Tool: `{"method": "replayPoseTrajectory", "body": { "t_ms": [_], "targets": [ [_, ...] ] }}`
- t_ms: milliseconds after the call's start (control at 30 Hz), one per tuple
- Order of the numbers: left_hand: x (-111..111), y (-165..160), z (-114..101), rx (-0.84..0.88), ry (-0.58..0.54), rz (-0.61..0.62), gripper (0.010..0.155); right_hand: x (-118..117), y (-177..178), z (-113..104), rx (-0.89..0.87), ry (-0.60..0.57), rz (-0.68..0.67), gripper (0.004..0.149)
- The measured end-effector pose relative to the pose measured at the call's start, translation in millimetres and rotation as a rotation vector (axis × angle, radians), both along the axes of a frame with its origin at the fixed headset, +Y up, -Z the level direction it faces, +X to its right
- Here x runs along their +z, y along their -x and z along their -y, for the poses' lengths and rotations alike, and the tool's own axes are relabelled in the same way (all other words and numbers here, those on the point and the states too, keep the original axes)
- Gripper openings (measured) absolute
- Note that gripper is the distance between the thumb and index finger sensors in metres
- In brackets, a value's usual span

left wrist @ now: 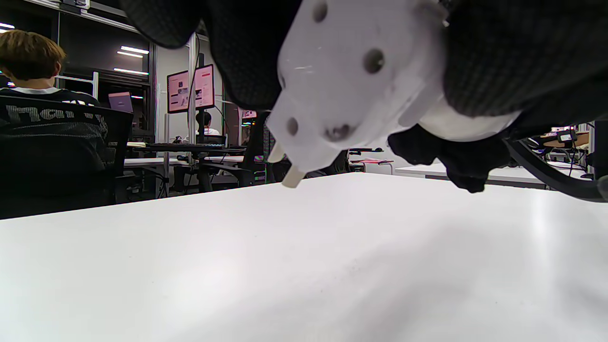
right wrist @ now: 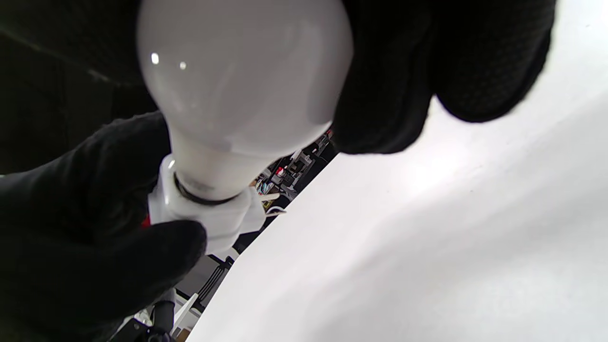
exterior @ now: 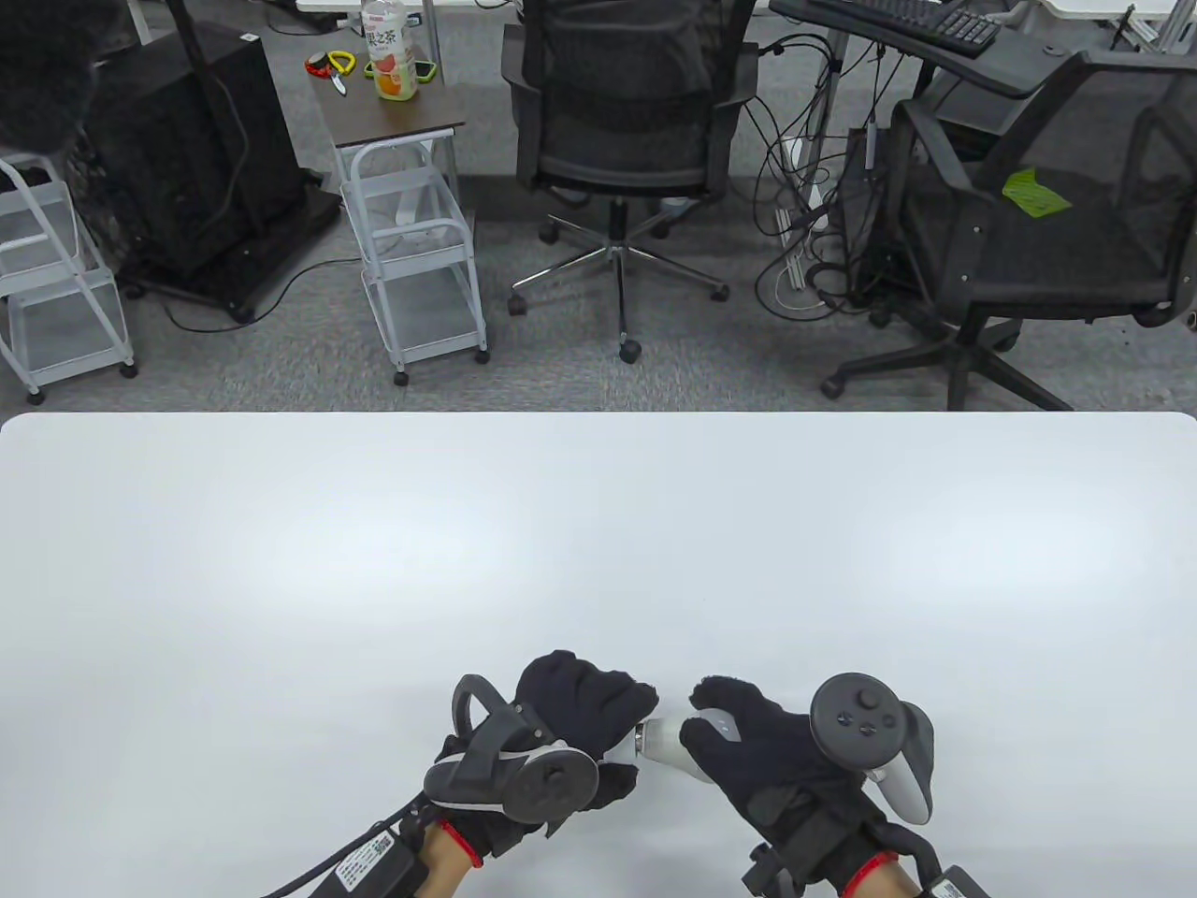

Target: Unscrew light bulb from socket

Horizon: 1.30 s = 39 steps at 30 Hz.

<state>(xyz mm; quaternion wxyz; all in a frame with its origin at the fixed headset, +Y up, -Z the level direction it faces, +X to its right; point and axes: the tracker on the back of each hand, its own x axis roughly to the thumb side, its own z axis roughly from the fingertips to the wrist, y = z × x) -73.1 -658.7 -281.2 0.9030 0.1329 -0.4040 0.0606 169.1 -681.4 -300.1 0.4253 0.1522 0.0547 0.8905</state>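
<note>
A white light bulb (exterior: 666, 739) sits screwed into a white plastic socket (left wrist: 351, 80), held just above the white table (exterior: 598, 561) near its front edge. My left hand (exterior: 580, 720) grips the socket; the socket's underside with holes and two prongs shows in the left wrist view. My right hand (exterior: 739, 739) grips the bulb's round glass (right wrist: 242, 71). In the right wrist view the bulb's neck enters the socket (right wrist: 209, 213), with a dark ring showing at the joint. The socket is mostly hidden by my left hand in the table view.
Beyond the table's far edge stand two black office chairs (exterior: 627, 122), a small white cart (exterior: 411, 215) with a bottle, and cables on the floor. A person sits in the background of the left wrist view (left wrist: 28, 61).
</note>
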Motion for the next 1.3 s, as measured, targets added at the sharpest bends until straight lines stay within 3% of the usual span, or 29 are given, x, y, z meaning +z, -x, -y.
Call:
{"method": "replayPoseTrajectory", "body": {
  "t_ms": [533,767,1300],
  "targets": [
    [-1.9,2.0,-1.0,-0.007,0.020,-0.011,0.076,4.3,7.7,-4.0,0.052,-0.050,-0.035,0.076],
    [-1.1,1.1,-1.7,0.001,0.004,-0.007,0.076,-0.1,-2.1,4.4,0.029,0.015,0.027,0.089],
    [-2.5,1.6,0.5,-0.007,0.036,-0.009,0.076,-0.1,2.3,2.3,0.066,0.005,0.001,0.078]
  ]
}}
